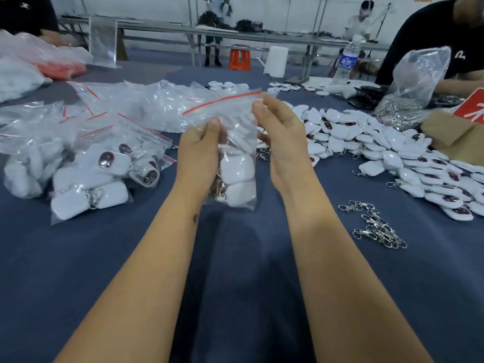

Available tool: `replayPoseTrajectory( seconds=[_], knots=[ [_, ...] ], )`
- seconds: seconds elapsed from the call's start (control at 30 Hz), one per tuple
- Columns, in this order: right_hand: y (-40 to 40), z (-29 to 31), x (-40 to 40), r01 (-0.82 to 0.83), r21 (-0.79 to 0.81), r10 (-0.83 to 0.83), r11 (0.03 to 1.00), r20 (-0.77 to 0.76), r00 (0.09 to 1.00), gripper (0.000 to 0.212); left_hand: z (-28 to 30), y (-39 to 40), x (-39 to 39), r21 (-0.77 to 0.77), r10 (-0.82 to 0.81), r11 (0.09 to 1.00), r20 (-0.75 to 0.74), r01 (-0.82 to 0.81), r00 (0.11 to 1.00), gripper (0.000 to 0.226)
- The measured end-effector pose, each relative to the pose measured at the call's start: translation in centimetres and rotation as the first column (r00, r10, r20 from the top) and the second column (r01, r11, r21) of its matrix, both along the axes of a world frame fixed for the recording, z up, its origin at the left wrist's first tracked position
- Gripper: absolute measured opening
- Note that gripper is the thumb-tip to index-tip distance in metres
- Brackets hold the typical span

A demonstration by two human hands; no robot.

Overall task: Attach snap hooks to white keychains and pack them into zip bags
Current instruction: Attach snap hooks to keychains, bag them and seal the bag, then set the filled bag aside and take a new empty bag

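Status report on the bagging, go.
Left grip holds zip bag of white keychains, upright above table. Right grip at bag's upper edge by red seal; pinch unclear. Nothing in the way.

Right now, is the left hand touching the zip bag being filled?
Touching. The head view shows the left hand gripping the zip bag by its left edge, thumb pressed on the front of the plastic, with the bag lifted off the table.

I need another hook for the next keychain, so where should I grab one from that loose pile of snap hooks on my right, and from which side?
Judging by the picture, pinch the ring end of the hook at the near edge of the snap hooks, coming from above with the right hand. They lie flat and tangled on the blue cloth, so an outer one should lift free most easily.
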State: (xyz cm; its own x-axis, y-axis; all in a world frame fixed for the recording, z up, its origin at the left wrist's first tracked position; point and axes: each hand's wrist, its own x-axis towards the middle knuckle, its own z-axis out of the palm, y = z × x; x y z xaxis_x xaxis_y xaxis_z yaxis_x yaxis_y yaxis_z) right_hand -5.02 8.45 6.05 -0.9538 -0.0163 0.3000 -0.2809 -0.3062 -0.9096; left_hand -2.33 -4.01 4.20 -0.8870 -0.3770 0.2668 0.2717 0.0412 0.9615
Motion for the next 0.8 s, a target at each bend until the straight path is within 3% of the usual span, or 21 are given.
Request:
replayPoseTrajectory(
  seconds=[0.1, 0.33, 0.4, 0.47, 0.5, 0.57, 0.63, 0.7, 0.77, 0.8],
  knots=[
    [-2.0, -0.3, -0.5, -0.022, 0.050, 0.016, 0.998, 0.113, 0.994, 0.010, 2.1, -5.1, -0.5, -0.068, 0.212, 0.976, 0.041, -0.209, 0.976, 0.042],
    [-6.4, -2.6, -1.7, -0.091, 0.153, 0.046, 0.984, 0.277, 0.960, 0.011, 4.7, -16.1, -1.4, -0.389, 0.522, 0.811, 0.146, -0.436, 0.840, 0.039],
    [-6.9, -3.3, -2.2, -0.121, 0.207, 0.062, 0.971, 0.271, 0.961, 0.014, 4.5, -17.5, -2.2, -0.546, 0.658, 0.684, 0.175, -0.485, 0.732, 0.050],
    [-7.1, -3.7, -2.9, -0.121, 0.249, 0.053, 0.961, 0.265, 0.963, 0.018, 4.5, -17.5, -2.7, -0.653, 0.784, 0.530, 0.135, -0.541, 0.606, 0.078],
    [-7.1, -3.8, -3.2, -0.113, 0.276, 0.039, 0.954, 0.261, 0.965, 0.019, 4.7, -17.0, -2.9, -0.686, 0.833, 0.437, 0.066, -0.582, 0.549, 0.090],
    [-6.9, -4.2, -4.0, -0.081, 0.332, 0.000, 0.940, 0.238, 0.971, 0.020, 5.3, -15.4, -3.7, -0.687, 0.870, 0.244, -0.157, -0.684, 0.468, 0.093],
    [-6.6, -4.5, -4.9, -0.018, 0.375, -0.063, 0.927, 0.202, 0.977, 0.021, 5.6, -12.9, -5.2, -0.633, 0.769, 0.187, -0.382, -0.752, 0.513, 0.076],
    [-6.1, -4.8, -5.4, 0.050, 0.430, -0.127, 0.902, 0.153, 0.980, 0.022, 4.9, -9.6, -7.0, -0.678, 0.528, 0.334, -0.441, -0.655, 0.726, 0.060],
    [-5.2, -5.2, -5.9, 0.102, 0.480, -0.166, 0.871, 0.093, 0.982, 0.024, 2.6, -6.6, -9.0, -0.774, 0.296, 0.528, -0.218, -0.350, 0.930, 0.062],
    [-4.6, -5.3, -6.2, 0.124, 0.502, -0.183, 0.856, 0.070, 0.981, 0.025, 1.3, -5.6, -10.0, -0.791, 0.233, 0.578, -0.073, -0.199, 0.970, 0.069]
  ],
)
